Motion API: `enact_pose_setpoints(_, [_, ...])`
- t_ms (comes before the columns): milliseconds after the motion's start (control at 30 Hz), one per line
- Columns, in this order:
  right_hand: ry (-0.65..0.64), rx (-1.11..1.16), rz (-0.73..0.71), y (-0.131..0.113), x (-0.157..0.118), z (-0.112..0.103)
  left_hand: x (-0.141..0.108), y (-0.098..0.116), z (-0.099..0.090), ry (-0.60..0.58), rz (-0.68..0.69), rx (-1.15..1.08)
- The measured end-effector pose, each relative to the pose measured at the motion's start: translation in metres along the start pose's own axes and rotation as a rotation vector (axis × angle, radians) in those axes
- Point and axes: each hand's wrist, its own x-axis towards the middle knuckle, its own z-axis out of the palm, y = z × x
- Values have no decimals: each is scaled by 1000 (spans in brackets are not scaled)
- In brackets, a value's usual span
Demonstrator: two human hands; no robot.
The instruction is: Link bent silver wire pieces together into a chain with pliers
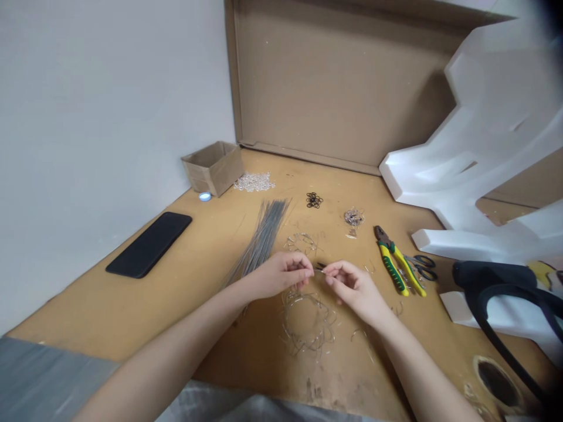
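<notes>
My left hand is closed in a pinch at the middle of the table, gripping one end of a thin wire. Close on its right, my right hand pinches the same wire from the other side. A ring-shaped tangle of bent wires lies just below the hands, and a smaller group of wire pieces lies just above. Beside my left hand is a bundle of straight grey wires. Black rings and a small heap of metal pieces sit farther back.
Yellow-green pliers and black scissors lie to the right, near white foam. At left are a black phone, a small cardboard box, a blue cap and clear beads. A cardboard panel stands behind.
</notes>
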Motion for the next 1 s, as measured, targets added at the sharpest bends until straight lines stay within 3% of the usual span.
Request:
enact_pose_setpoints(67, [-74, 29, 24, -2, -1, 0, 0, -3, 3, -41, -9, 83])
enact_pose_setpoints(167, [-81, 7, 14, -4, -3, 3, 0, -5, 10, 23, 2, 96])
enact_pose_setpoints(267, [-20, -6, -41, -4, -7, 7, 2, -4, 15, 86, -13, -72])
enact_pose_setpoints(433, [80, -80, -190, -5, -10, 12, 5, -6, 23, 76, -31, -401])
enact_pose_setpoints(667, [154, -220, -277, 1, -12, 21, 5, -10, 31, 127, -21, -630])
enact_pose_setpoints(1000, [235, -545, -486, 2, -15, 18, -2, -4, 24, 102, 61, -448])
